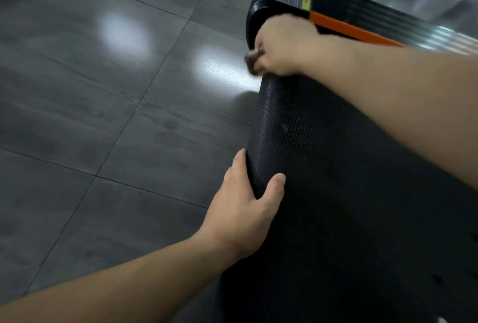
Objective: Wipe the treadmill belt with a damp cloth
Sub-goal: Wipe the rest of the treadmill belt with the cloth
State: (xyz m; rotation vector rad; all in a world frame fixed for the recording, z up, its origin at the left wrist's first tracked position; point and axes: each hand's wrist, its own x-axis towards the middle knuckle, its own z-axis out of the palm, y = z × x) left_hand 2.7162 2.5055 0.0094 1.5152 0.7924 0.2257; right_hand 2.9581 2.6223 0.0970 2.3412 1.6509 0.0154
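Hands number two: left hand clasps the edge of the single treadmill belt, thumb on top; at its 12 o'clock, right hand clutches one dark cloth at the belt's corner.

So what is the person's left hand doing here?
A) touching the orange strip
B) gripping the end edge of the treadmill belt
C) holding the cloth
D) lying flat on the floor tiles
B: the left hand grips the belt at its end edge, thumb on top, while the right hand holds the small dark cloth by the black end cap.
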